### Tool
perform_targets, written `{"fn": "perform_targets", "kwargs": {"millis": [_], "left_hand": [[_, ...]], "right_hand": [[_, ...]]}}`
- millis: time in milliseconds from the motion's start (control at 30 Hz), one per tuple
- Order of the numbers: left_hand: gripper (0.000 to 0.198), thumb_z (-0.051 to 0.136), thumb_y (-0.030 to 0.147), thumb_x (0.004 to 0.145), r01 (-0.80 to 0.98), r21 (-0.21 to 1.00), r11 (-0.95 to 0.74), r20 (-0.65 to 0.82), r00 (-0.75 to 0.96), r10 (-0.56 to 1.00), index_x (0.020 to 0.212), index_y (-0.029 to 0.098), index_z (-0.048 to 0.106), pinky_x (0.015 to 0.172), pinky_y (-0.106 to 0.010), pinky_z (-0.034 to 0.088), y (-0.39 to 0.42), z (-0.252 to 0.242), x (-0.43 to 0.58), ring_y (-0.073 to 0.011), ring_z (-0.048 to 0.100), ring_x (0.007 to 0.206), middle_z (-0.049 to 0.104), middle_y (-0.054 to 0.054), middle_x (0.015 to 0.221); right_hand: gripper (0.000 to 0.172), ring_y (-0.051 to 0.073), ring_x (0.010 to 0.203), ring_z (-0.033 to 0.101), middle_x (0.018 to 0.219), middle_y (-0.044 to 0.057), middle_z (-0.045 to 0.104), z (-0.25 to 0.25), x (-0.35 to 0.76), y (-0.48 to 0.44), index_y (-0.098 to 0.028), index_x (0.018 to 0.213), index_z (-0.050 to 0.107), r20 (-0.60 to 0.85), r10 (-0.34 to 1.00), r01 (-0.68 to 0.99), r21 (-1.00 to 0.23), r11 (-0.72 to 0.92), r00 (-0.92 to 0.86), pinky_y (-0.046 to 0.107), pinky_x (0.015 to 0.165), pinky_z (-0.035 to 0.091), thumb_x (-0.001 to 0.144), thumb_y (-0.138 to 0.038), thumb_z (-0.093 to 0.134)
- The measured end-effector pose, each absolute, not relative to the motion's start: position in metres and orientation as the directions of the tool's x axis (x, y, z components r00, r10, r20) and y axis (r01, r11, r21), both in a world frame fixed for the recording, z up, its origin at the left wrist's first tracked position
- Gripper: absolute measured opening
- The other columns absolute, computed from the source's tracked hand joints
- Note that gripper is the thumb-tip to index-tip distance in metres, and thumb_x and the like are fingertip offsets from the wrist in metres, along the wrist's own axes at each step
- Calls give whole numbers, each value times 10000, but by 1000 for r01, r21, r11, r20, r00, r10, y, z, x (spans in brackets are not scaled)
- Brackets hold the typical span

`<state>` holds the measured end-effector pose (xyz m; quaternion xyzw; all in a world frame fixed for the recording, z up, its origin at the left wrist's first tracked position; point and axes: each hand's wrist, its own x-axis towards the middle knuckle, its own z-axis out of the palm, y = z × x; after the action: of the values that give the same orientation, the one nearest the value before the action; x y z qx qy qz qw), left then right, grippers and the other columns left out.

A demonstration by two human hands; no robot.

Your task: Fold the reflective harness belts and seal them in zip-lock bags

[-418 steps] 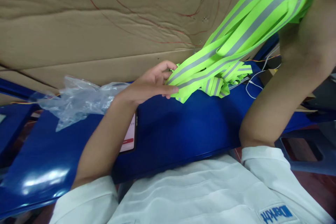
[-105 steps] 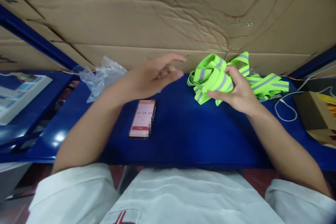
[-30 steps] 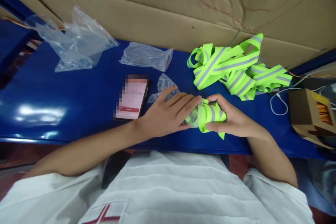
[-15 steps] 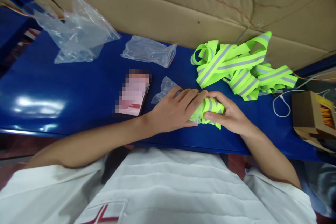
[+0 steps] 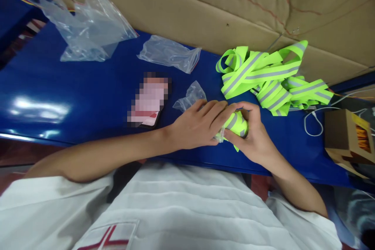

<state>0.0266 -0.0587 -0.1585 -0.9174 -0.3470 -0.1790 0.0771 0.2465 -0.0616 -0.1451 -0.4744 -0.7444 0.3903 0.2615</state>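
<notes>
A rolled bundle of neon yellow-green reflective strap (image 5: pixel 238 124) with grey stripes is between my hands, above the front of the table. My left hand (image 5: pixel 199 123) is closed over its left part, which sits in a clear plastic bag (image 5: pixel 219 136). With thumb and fingers, my right hand (image 5: pixel 259 136) grips the bundle's right end. A short strap end hangs below. Crumpled clear plastic (image 5: pixel 191 95) shows beyond my left hand; whether it belongs to the same bag I cannot tell. My left fingertips are partly hidden.
More reflective straps (image 5: pixel 260 72) lie in a tangled heap at the back right. Several clear zip bags (image 5: pixel 170 52) lie at the back left. A phone (image 5: pixel 149 101) rests left of my hands. At the right are a white cable (image 5: pixel 307 125) and an open cardboard box (image 5: pixel 336 129).
My right thumb has shifted left along the bundle, toward the bag's edge, and the right fingers bend more. Less of the strap shows outside the hands. The view has shifted slightly.
</notes>
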Motion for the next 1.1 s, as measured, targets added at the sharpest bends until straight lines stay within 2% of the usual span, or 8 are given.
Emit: {"fn": "perform_targets", "kwargs": {"millis": [233, 400, 567, 733, 800, 900, 1000, 1100], "left_hand": [[1037, 794, 428, 823, 654, -67, -753, 313, 731, 607, 1587, 1, 239, 971, -435, 487, -62, -156, 28, -328, 613, 1197, 618, -201, 1395], [1014, 755, 433, 858, 633, -72, -771, 287, 753, 591, 1602, 10, 210, 956, -433, 490, -60, -158, 26, -324, 629, 1182, 628, -198, 1386], [1037, 764, 466, 826, 631, 129, -765, 232, 730, 642, 1601, 56, 211, 950, -403, 517, -62, -162, 31, -294, 666, 1168, 649, -170, 1364], [1076, 804, 505, 778, 665, 259, -701, 234, 661, 713, 1573, 40, 249, 1026, -408, 515, -53, -167, 28, -302, 660, 1214, 615, -195, 1428], [1040, 823, 538, 754, 702, 246, -669, 275, 611, 742, 1526, 34, 342, 1064, -440, 497, -47, -169, 24, -333, 646, 1238, 610, -210, 1428], [818, 807, 534, 782, 701, 207, -683, 323, 610, 724, 1381, 59, 515, 1080, -440, 485, -41, -170, 20, -334, 651, 1218, 653, -188, 1351], [659, 740, 501, 865, 677, 183, -713, 307, 650, 695, 1329, 73, 550, 1044, -424, 500, -43, -167, 19, -313, 665, 1182, 676, -167, 1294], [660, 735, 472, 875, 675, 137, -726, 282, 676, 681, 1343, 51, 534, 1022, -446, 501, -47, -165, 22, -337, 653, 1190, 666, -187, 1301]], "right_hand": [[378, 225, 1310, 524, 1356, 70, 536, -148, 253, -50, -273, 1365, 394, -108, 827, 428, -888, 169, -551, 390, 1086, 461, 1058, -463, 506], [309, 203, 1139, 591, 1155, 47, 585, -154, 253, -48, -249, 1246, 458, -68, 851, 384, -909, 163, -521, 352, 967, 497, 1033, -448, 561], [305, 157, 784, 624, 938, -9, 609, -157, 253, -47, -249, 1213, 398, -156, 840, 487, -862, 142, -520, 295, 670, 476, 1003, -379, 579], [237, 126, 673, 567, 838, -36, 585, -146, 258, -47, -255, 1147, 453, -66, 809, 513, -803, 305, -584, 269, 611, 426, 1009, -388, 593], [223, 106, 577, 499, 777, -45, 566, -142, 259, -49, -259, 1118, 525, -29, 825, 516, -793, 326, -565, 257, 538, 379, 1001, -423, 622], [211, 74, 469, 402, 750, -49, 575, -142, 257, -52, -258, 1092, 599, 20, 867, 502, -808, 307, -498, 246, 447, 303, 996, -442, 636], [210, 74, 482, 429, 733, -48, 579, -144, 253, -54, -250, 1054, 627, 44, 887, 480, -827, 291, -461, 236, 449, 318, 986, -447, 652], [192, 83, 509, 473, 718, -47, 600, -146, 248, -55, -249, 1046, 642, 79, 893, 530, -780, 332, -444, 236, 492, 371, 988, -431, 655]]}}
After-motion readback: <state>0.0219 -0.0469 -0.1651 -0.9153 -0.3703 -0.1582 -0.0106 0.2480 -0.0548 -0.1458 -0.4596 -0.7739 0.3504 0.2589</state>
